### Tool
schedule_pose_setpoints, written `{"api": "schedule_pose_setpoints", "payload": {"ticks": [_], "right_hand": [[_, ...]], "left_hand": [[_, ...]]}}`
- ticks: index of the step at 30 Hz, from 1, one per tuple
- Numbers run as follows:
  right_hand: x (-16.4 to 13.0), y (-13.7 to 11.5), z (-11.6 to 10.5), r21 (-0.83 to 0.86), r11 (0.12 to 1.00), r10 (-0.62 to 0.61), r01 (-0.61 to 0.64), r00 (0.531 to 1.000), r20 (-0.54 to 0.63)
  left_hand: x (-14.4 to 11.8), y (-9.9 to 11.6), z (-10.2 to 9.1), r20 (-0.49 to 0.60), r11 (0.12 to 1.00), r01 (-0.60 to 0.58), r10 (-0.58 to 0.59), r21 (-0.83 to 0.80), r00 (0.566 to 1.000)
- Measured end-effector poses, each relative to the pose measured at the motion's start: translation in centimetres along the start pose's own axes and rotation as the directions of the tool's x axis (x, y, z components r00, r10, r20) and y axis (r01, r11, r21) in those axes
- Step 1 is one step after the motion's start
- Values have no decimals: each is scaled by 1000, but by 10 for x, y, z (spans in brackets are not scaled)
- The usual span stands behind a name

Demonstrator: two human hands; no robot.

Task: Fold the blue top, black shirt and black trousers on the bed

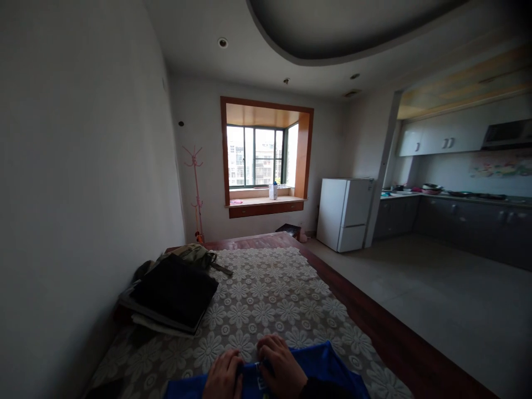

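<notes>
A blue garment (pixel 320 363) lies on a flower-patterned cloth (pixel 266 302) over a dark wooden platform, at the bottom of the view. My left hand (pixel 224 376) and my right hand (pixel 280 364) rest side by side on the garment's near edge, fingers curled down onto the fabric. Whether they pinch the fabric or only press it is not clear. The lower part of both hands is cut off by the frame's edge.
A pile of folded dark clothes (pixel 172 296) with a bag (pixel 193 255) behind it sits to the left by the wall. Beyond are a bay window (pixel 260 158), a pink coat stand (pixel 195 188), a white fridge (pixel 344 213) and kitchen counters (pixel 457 219).
</notes>
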State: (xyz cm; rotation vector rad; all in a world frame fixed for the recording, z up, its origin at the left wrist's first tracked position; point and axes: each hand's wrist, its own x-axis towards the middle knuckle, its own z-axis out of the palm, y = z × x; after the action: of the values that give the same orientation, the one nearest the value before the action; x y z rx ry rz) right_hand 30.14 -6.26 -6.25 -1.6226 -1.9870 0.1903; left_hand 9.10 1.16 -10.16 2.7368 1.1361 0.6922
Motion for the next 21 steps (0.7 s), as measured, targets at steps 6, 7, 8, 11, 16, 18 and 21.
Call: {"api": "schedule_pose_setpoints", "payload": {"ticks": [6, 7, 8, 11, 16, 18, 21], "right_hand": [[-4, -9, -4, -7, 1000, 5, -5, 1000, 16], [-5, -9, -5, -26, 1000, -2, 3, 1000, 26], [-5, -10, -5, -47, 999, -11, 13, 999, 33], [-6, -9, -4, -84, 995, -46, 49, 998, 44], [-6, -6, 0, -64, 997, -46, 48, 998, 32], [-6, -8, -1, -63, 997, -37, 38, 999, 24], [-6, -12, -3, -59, 998, -34, 35, 999, 11]], "left_hand": [[-9, 18, -29, -54, 990, 17, -24, -140, 998], [-9, 22, -35, -33, 987, 35, -40, -157, 999], [-9, 26, -39, -10, 984, 54, -57, -171, 998], [-7, 32, -46, 29, 977, 89, -85, -195, 996], [-6, 33, -50, 63, 974, 110, -99, -200, 993], [-6, 35, -55, 92, 971, 127, -110, -200, 990], [-6, 37, -60, 109, 965, 145, -123, -219, 986]]}}
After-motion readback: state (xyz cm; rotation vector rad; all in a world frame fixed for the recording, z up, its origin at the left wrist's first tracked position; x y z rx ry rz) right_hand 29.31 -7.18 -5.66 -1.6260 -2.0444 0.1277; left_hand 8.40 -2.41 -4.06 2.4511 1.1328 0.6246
